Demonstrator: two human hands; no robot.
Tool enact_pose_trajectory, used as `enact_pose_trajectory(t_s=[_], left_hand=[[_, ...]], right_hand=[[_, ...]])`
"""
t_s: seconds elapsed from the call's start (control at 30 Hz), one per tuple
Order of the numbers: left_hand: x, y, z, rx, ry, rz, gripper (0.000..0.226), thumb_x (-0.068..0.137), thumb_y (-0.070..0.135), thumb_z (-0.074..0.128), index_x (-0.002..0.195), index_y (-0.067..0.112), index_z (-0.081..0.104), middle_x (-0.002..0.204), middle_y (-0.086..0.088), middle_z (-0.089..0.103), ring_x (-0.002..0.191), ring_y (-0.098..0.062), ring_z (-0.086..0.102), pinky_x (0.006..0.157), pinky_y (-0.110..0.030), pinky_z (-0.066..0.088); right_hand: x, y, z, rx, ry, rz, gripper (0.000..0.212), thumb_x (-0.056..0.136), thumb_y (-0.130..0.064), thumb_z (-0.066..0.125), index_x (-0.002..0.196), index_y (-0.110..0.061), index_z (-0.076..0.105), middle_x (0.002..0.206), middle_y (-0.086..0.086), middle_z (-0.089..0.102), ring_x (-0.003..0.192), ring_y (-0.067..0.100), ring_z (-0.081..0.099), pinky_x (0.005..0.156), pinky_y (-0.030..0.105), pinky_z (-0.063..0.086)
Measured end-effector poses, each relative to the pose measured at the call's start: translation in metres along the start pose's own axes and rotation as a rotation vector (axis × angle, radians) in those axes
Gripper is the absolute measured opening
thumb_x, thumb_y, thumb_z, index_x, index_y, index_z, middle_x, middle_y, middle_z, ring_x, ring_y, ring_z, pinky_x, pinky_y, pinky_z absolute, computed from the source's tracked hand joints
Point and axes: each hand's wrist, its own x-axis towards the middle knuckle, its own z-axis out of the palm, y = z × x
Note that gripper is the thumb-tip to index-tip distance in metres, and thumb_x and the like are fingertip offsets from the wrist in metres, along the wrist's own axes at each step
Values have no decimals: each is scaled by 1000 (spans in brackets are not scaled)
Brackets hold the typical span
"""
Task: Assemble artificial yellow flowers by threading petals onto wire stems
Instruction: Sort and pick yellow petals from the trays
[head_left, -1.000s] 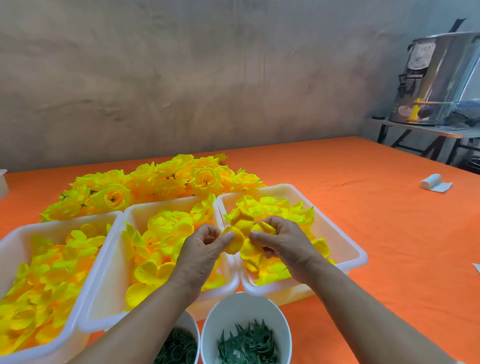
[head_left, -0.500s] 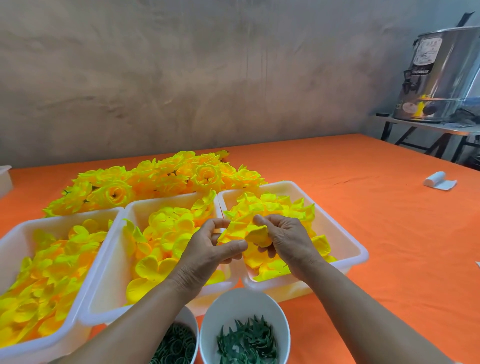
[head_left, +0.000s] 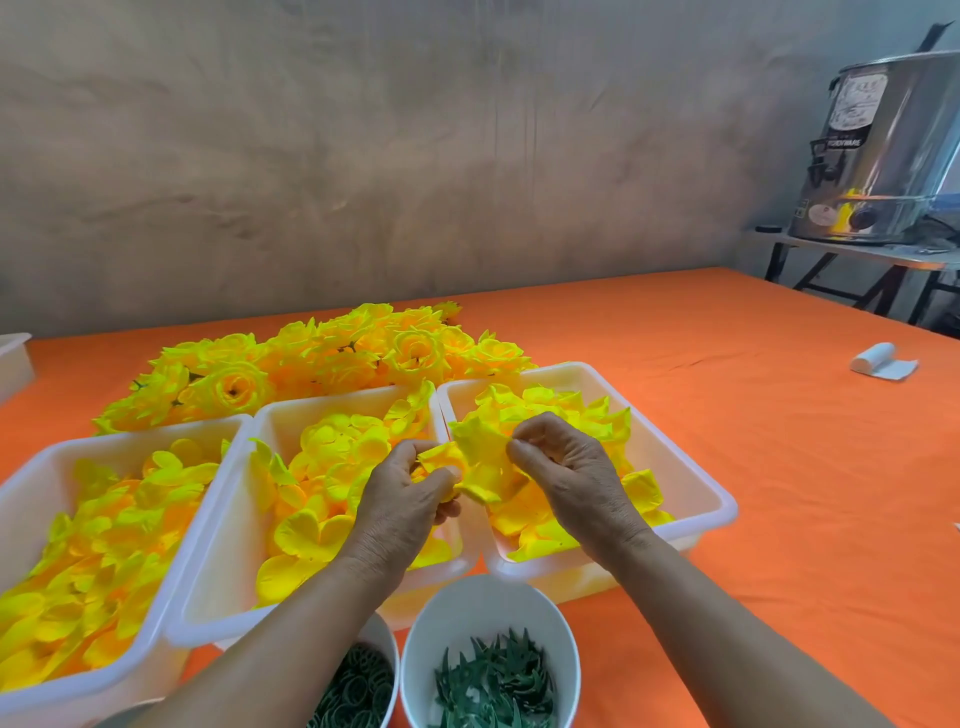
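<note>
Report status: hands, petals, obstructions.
Both pinching: left hand, right hand. One yellow petal layer between them, above right tray. Nothing blocking.

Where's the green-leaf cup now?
Head view, bottom centre: the green-leaf cup stands right of the green-ring cup, in front of the rightmost tray.

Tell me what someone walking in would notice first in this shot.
Bright yellow against orange: a heap of finished flowers lies on the orange tablecloth behind three white tubs of loose petals. In front, the left hand and right hand pinch a yellow petal piece above the right-hand tub. A shiny steel urn stands on a side table at far right.
</note>
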Motion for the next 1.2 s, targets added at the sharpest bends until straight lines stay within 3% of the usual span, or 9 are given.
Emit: enact_pose_trajectory(t_s=[0.3,0.47,0.57,0.7,0.8,0.9,0.97,1.03,1.2], left_hand=[[0,-1,3,48,89,30,20,92,14,62,105,27,54,96,-10,66,53,-7,65,49,-17,50],[-2,0,4,105,134,110,29,93,17,61,115,33,52,96,-5,66,60,-9,69,67,-38,58],[-5,0,6,109,88,161,32,95,13,59,99,44,64,92,4,68,65,-5,66,67,-33,59],[-6,0,7,195,30,151,53,96,-2,51,71,39,74,93,1,64,71,-12,65,73,-36,59],[-6,1,8,278,33,159,46,94,-6,48,73,25,75,93,-7,55,80,-28,62,77,-46,56],[-9,5,7,288,32,145,37,93,-3,48,78,19,74,94,-12,55,81,-30,60,77,-47,55],[-11,8,6,261,43,125,31,91,5,49,77,19,72,91,-8,56,80,-28,61,79,-49,54],[-14,11,6,251,49,119,21,86,19,52,80,17,72,92,-6,57,83,-28,61,81,-50,53],[-13,12,6,351,100,133,17,86,15,68,82,31,69,95,2,56,87,-19,62,82,-37,53]], right_hand=[[6,6,-1,81,168,45,20,95,-4,49,80,-16,51,71,-3,58,66,8,57,64,21,52],[6,9,0,37,229,-5,22,96,-4,49,80,-19,50,73,-5,55,70,11,56,68,28,54],[6,10,0,1,242,0,21,96,-6,50,80,-21,50,76,-8,58,73,12,58,70,32,56],[3,8,1,-22,127,16,18,94,-10,52,80,-22,50,111,-1,67,95,9,65,76,35,57],[-2,3,3,-160,9,-18,10,79,-17,51,82,-25,47,103,-4,70,93,19,64,79,47,52],[-6,-2,3,-258,-129,-17,30,65,-22,46,94,-28,46,98,-6,64,72,24,57,67,39,49],[-8,-5,4,-317,-226,1,43,63,-24,48,104,-34,46,96,-5,60,58,10,46,60,29,43],[-8,-5,6,-401,-276,-25,47,66,-26,56,112,-35,48,93,-8,56,63,1,45,62,19,41],[-7,-5,6,-501,-260,-124,17,76,-19,76,87,-21,63,89,-5,51,81,14,50,74,34,45]])
